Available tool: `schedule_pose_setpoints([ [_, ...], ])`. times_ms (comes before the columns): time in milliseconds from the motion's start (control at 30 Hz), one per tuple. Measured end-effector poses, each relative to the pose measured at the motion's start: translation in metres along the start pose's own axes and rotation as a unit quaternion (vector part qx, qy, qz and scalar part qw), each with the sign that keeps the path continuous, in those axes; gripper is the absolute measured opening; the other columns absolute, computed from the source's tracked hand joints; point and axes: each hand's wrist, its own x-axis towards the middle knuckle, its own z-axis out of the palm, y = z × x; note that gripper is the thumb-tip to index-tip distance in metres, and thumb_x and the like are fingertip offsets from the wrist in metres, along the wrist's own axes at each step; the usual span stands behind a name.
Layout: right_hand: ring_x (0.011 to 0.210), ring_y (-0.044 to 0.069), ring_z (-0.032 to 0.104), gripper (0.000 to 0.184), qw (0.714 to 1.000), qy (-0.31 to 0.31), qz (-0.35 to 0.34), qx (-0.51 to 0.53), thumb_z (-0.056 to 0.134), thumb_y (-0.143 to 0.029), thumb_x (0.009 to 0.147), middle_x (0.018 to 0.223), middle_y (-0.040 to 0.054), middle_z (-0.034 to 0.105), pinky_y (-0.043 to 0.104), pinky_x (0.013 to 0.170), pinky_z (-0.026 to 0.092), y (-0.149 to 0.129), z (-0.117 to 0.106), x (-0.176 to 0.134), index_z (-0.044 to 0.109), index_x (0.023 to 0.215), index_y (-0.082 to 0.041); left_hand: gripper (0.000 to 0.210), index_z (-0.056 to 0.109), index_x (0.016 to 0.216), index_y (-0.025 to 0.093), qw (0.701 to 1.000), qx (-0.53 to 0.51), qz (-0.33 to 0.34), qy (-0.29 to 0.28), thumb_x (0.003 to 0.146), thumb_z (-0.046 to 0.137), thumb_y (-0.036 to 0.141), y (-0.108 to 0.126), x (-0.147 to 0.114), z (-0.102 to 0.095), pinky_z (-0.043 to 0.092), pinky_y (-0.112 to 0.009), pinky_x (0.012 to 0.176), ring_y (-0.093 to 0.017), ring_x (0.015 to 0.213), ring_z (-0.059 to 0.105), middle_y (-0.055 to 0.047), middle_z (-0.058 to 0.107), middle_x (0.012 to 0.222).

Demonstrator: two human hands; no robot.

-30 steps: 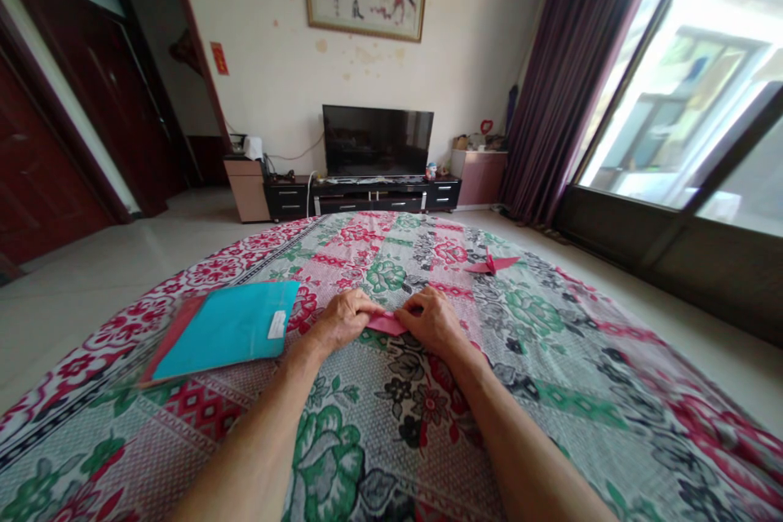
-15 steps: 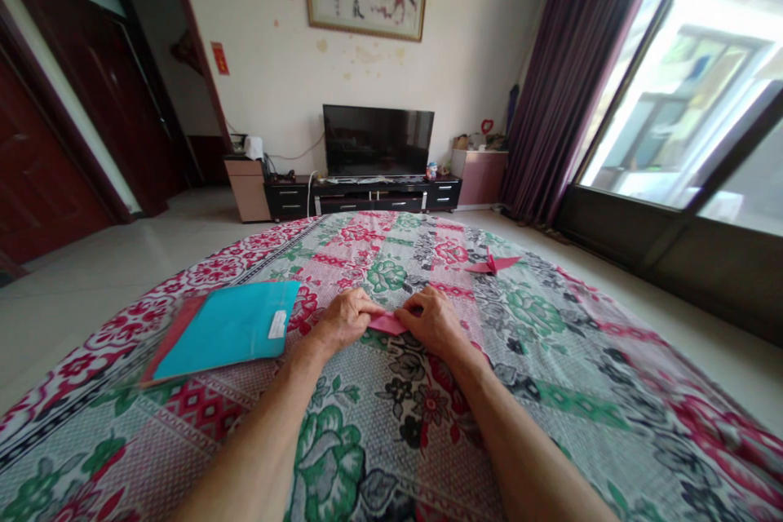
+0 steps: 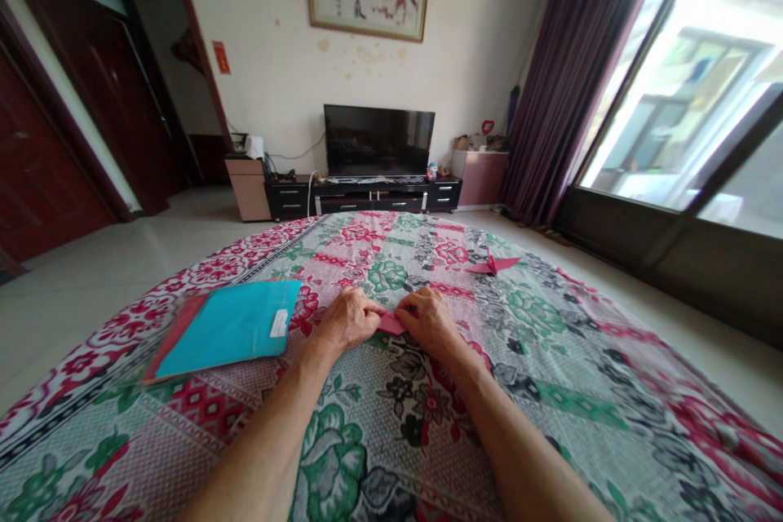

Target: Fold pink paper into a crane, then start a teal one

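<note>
The left hand (image 3: 353,320) pinches the nine o'clock end of a small piece of folded pink paper (image 3: 392,325) between thumb and fingers, and the right hand (image 3: 431,318) grips its three o'clock end in the same way. The two hands are close together with a narrow strip of the paper showing between them; the fingers hide the rest, so its full shape cannot be told. The paper is low over the table (image 3: 404,457), which is covered in a red, green and grey floral cloth.

Taking the paper as the clock's centre and twelve as straight ahead, a pink origami crane (image 3: 493,265) stands at two o'clock, apart from the right hand, its wings spread. At nine o'clock, beyond the left wrist, lies a clear packet of coloured paper (image 3: 214,334), blue on top with a red edge showing, and a white label (image 3: 278,324) near its right side. Past the table at twelve o'clock is a dark television (image 3: 379,140) on a low black cabinet (image 3: 287,200).
</note>
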Motion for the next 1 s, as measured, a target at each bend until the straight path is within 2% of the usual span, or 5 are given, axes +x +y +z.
schedule_pose_setpoints([
  [200,0.078,0.016,0.052,0.012,1.0,-0.002,0.016,-0.001,0.06,-0.025,0.073,0.077,0.0035,0.061,0.027,0.073,0.037,0.001,0.002,0.002,0.071,0.07,-0.022,0.022,0.073,0.069,0.021,0.996,0.039,-0.05,0.066,0.077,0.057,0.034,0.009,0.005,0.013,0.044,-0.03,0.074,-0.017,0.072,0.055,-0.005,0.063,0.068],
  [533,0.077,0.016,0.054,0.014,1.0,-0.01,0.029,0.001,0.059,-0.023,0.072,0.074,0.0036,0.063,0.027,0.072,0.038,-0.001,0.001,0.004,0.072,0.068,-0.021,0.016,0.068,0.064,0.021,0.988,0.039,-0.117,0.089,0.072,0.064,0.034,0.01,0.008,0.026,0.043,-0.03,0.074,-0.019,0.08,0.056,-0.004,0.063,0.072],
  [633,0.076,0.016,0.055,0.016,0.999,-0.016,0.033,-0.001,0.057,-0.023,0.072,0.074,0.0039,0.063,0.026,0.071,0.038,-0.003,-0.001,0.004,0.072,0.068,-0.021,0.016,0.067,0.073,0.02,0.986,0.047,-0.123,0.105,0.069,0.066,0.036,0.008,0.009,0.03,0.043,-0.032,0.078,-0.021,0.087,0.055,-0.006,0.062,0.083],
  [800,0.079,0.018,0.054,0.018,0.998,-0.002,0.061,-0.019,0.057,-0.029,0.075,0.08,0.0056,0.063,0.029,0.072,0.037,-0.005,0.001,0.003,0.072,0.071,-0.022,0.034,0.063,0.098,0.021,0.984,0.044,-0.116,0.126,0.068,0.068,0.036,0.003,0.009,0.035,0.04,-0.036,0.088,-0.025,0.101,0.051,-0.009,0.059,0.101],
  [1000,0.085,0.02,0.052,0.012,0.998,0.008,0.065,-0.021,0.061,-0.03,0.073,0.087,0.0057,0.062,0.032,0.078,0.035,-0.003,0.005,0.002,0.072,0.076,-0.024,0.041,0.061,0.106,0.022,0.984,0.028,-0.115,0.13,0.069,0.067,0.038,0.001,0.009,0.035,0.04,-0.037,0.09,-0.026,0.104,0.05,-0.01,0.057,0.104],
])
